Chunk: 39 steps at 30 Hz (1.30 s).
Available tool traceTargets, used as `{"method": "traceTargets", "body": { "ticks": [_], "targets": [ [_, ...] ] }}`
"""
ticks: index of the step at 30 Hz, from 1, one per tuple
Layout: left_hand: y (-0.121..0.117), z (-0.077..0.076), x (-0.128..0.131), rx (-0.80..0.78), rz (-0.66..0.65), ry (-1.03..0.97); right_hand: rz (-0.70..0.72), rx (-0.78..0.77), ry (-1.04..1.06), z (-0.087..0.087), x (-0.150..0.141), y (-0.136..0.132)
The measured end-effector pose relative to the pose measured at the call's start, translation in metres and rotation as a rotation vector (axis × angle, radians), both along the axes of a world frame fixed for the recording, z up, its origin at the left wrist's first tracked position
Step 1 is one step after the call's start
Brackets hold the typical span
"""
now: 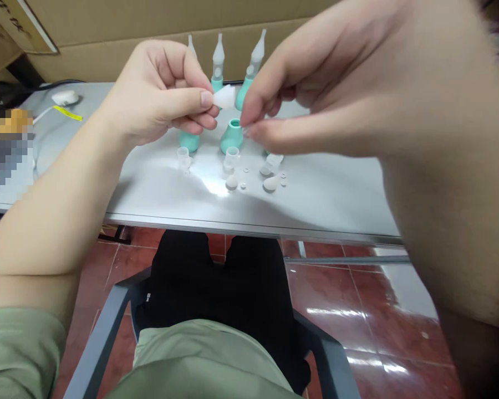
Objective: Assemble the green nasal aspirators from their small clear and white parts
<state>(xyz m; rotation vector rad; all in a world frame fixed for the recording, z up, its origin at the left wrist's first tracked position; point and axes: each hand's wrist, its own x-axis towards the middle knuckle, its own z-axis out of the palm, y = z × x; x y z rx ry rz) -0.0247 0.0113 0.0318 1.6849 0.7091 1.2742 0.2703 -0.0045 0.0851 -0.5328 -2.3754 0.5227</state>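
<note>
The white conical piece (225,97) is pinched in the left hand (162,102), its narrow end tucked between the tips of the thumb and index finger, its wider end pointing out to the right, clear of the fingers. The other left fingers curl loosely below it. We see it held above the table (336,191), in the gap between the two hands and nearer the left.

The right hand (336,83), large and close to the camera, has its thumb and index finger brought together around a small pale bit (245,131) — too little shows for us to name it. Those fingers are just right of the white conical piece, slightly lower, and apart from it.

Under the hands we find a teal bulb (232,139) with an open round top, and to its left another teal bulb (189,142), partly hidden by the left hand. Nearer us lie a left clear cup (183,159) and a middle clear cup (232,159), then two pale rounded pieces (270,184) with tiny rings beside them.

Behind the hands, bottles with slender white tips (218,52) stand upright before a cardboard wall (141,25) — the leftmost mostly hidden.
</note>
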Motion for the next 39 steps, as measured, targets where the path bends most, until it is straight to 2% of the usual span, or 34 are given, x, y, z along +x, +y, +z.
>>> {"method": "traceTargets", "body": {
  "ticks": [2,5,8,10,11,14,16,21,26,34,39],
  "targets": [
    [-0.001,-0.002,0.004,-0.033,0.007,0.001,-0.094,-0.089,0.083,0.002,0.007,0.011],
    [-0.005,-0.003,0.010,-0.071,0.014,0.005,-0.197,-0.099,0.212,-0.012,0.009,0.024],
    [-0.010,-0.001,0.017,-0.079,0.010,-0.009,-0.185,-0.063,0.282,-0.038,0.008,0.031],
    [-0.014,0.001,0.021,-0.067,-0.008,-0.023,-0.135,0.019,0.334,-0.055,0.006,0.034],
    [-0.015,0.002,0.023,-0.070,-0.011,-0.021,-0.116,0.039,0.308,-0.061,0.005,0.035],
    [-0.018,0.002,0.024,-0.075,0.014,-0.011,-0.069,0.137,0.485,-0.072,-0.002,0.038],
    [-0.018,0.003,0.023,-0.087,0.018,0.008,-0.049,0.138,0.513,-0.074,-0.006,0.038],
    [-0.018,0.001,0.024,-0.145,-0.017,0.102,-0.122,0.110,0.469,-0.070,-0.002,0.034],
    [-0.016,-0.006,0.030,-0.080,0.044,0.022,-0.075,0.075,0.459,-0.069,0.004,0.030],
    [0.002,-0.019,0.018,-0.026,-0.065,0.040,-0.049,0.097,0.450,-0.069,0.003,0.034],
    [-0.012,-0.005,0.020,-0.059,-0.044,0.040,-0.056,0.063,0.460,-0.072,-0.001,0.035]
  ]
}}
